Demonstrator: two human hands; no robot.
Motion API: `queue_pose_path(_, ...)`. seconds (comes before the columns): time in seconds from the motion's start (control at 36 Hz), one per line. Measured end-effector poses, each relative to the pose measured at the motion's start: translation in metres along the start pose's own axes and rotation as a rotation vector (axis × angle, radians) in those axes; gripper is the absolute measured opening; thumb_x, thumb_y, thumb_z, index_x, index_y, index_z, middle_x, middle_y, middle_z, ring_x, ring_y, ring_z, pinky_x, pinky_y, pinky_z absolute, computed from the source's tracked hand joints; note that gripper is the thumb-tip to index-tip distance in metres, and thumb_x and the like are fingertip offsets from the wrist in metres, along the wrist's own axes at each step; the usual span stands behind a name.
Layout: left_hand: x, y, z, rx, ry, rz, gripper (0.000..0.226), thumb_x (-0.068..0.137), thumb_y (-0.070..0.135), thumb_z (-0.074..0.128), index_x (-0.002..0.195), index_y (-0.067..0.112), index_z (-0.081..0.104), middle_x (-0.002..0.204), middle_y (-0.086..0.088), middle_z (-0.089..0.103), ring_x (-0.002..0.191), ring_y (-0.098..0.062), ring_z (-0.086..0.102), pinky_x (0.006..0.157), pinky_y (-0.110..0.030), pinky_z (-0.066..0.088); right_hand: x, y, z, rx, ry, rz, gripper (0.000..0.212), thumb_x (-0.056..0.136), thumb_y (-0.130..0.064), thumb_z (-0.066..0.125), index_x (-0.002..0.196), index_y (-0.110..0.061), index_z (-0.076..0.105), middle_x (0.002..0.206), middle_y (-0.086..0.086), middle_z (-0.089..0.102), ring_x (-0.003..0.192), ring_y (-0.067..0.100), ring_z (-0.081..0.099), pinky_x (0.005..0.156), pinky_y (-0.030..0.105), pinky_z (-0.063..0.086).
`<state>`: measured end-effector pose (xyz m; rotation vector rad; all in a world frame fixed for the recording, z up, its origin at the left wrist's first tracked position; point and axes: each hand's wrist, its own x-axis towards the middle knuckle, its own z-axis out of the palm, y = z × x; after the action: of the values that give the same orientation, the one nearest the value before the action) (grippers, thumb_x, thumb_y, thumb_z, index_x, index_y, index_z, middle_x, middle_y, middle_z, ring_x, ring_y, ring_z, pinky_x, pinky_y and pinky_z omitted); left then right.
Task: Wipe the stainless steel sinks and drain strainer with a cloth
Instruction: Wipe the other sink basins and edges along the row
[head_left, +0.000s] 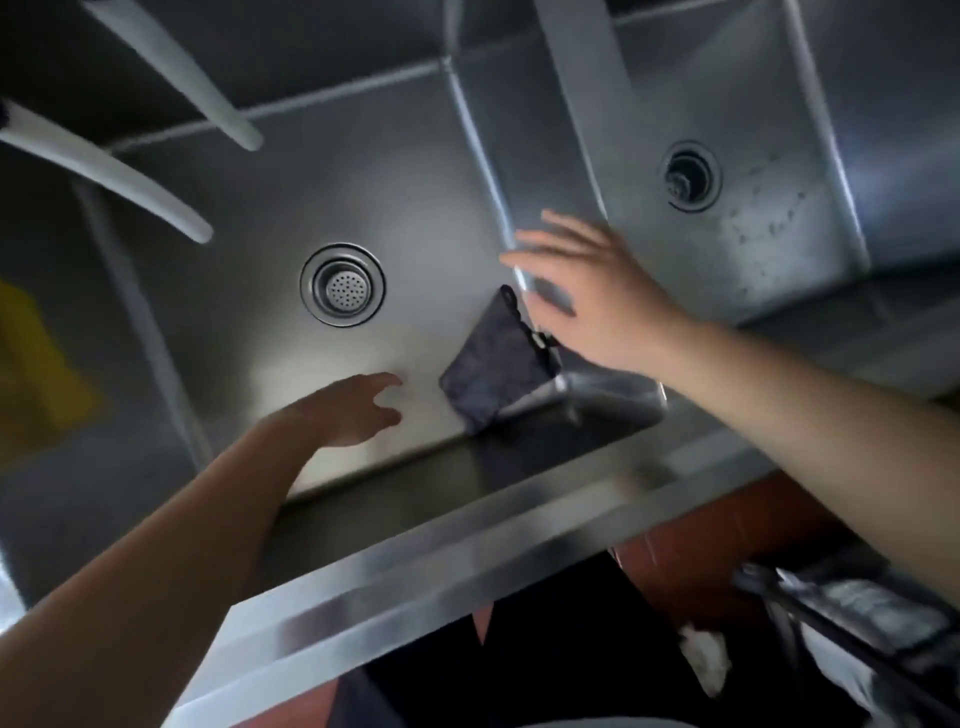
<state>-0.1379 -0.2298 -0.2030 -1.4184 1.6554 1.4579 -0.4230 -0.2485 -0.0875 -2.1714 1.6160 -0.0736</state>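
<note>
Two stainless steel sinks lie below me, the left sink (291, 208) and the right sink (779, 239), split by a steel divider (483, 150). The left sink has a perforated drain strainer (343, 285) in its floor; the right sink's drain (690, 175) is darker. A dark blue cloth (493, 364) hangs over the divider's near end into the left sink. My right hand (587, 291) hovers just above and right of the cloth, fingers spread, holding nothing. Low in the left sink, left of the cloth, my left hand (348, 410) has loosely bent fingers and is empty.
Two pale faucet spouts (156, 192) reach over the left sink from the upper left. A yellow object (36, 379) shows at the far left. The steel front rim (415, 561) runs across below my arms. A black and white bag (857, 634) sits at the lower right.
</note>
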Motion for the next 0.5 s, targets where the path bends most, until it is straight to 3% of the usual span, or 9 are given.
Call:
queue_pose_path(0.06,0.011,0.023,0.002,0.015,0.019,0.011,0.061,0.096,0.031,0.06,0.151,0.023,0.036,0.154,-0.005,0.041,0.133,-0.022,0.048,0.1,-0.023,0.036,-0.027,0.008,-0.018,-0.06,0.227,0.009,0.034,0.09,-0.017,0.059,0.122,-0.016,0.069,0.138,0.007,0.06,0.139,0.036,0.042,0.11,0.055,0.031)
queue_pose_path(0.11,0.021,0.051,0.005,0.002,0.016,0.057,0.068,0.089,0.038,0.06,0.15,0.018,0.038,0.153,-0.01,0.042,0.134,-0.027,0.047,0.105,-0.028,0.038,-0.054,0.016,-0.022,-0.159,0.339,0.069,0.033,0.09,-0.016,0.059,0.122,-0.016,0.07,0.143,0.005,0.056,0.141,0.037,0.039,0.11,0.059,0.028)
queue_pose_path(0.19,0.042,0.083,0.011,-0.044,0.028,0.141,0.085,0.068,0.052,0.054,0.146,0.02,0.041,0.143,-0.015,0.05,0.127,-0.036,0.051,0.104,-0.046,0.044,-0.085,0.025,-0.01,-0.214,0.265,0.241,0.055,0.093,-0.032,0.057,0.147,-0.027,0.045,0.161,0.002,0.031,0.15,0.033,0.021,0.115,0.061,0.017)
queue_pose_path(0.25,0.059,0.098,0.019,-0.09,0.08,0.091,0.085,0.072,0.042,0.061,0.15,0.021,0.034,0.14,-0.017,0.049,0.124,-0.04,0.051,0.101,-0.049,0.046,-0.092,0.031,0.004,-0.223,0.169,0.348,0.069,0.096,-0.042,0.051,0.157,-0.035,0.02,0.167,-0.002,0.011,0.153,0.028,0.009,0.116,0.062,0.01)
queue_pose_path(0.31,0.075,0.114,0.029,-0.126,0.172,-0.032,0.076,0.082,0.036,0.065,0.149,0.023,0.032,0.138,-0.018,0.045,0.123,-0.043,0.048,0.103,-0.049,0.045,-0.092,0.034,0.019,-0.236,0.129,0.409,0.074,0.096,-0.045,0.048,0.158,-0.036,0.009,0.168,-0.005,0.005,0.154,0.025,0.008,0.117,0.062,0.011)
queue_pose_path(0.42,0.095,0.138,0.043,-0.192,0.306,-0.197,0.06,0.082,0.028,0.061,0.137,0.02,0.039,0.134,-0.013,0.044,0.121,-0.04,0.046,0.098,-0.046,0.041,-0.09,0.039,0.034,-0.22,0.249,0.415,0.072,0.089,-0.038,0.049,0.156,-0.033,0.022,0.165,-0.006,0.02,0.148,0.025,0.029,0.113,0.059,0.022)
queue_pose_path(0.5,0.101,0.137,0.044,-0.2,0.328,-0.253,0.065,0.078,0.024,0.067,0.137,0.023,0.04,0.136,-0.011,0.047,0.125,-0.037,0.045,0.101,-0.044,0.037,-0.091,0.043,0.036,-0.204,0.288,0.398,0.071,0.088,-0.037,0.049,0.155,-0.033,0.026,0.164,-0.007,0.023,0.145,0.025,0.034,0.112,0.058,0.025)
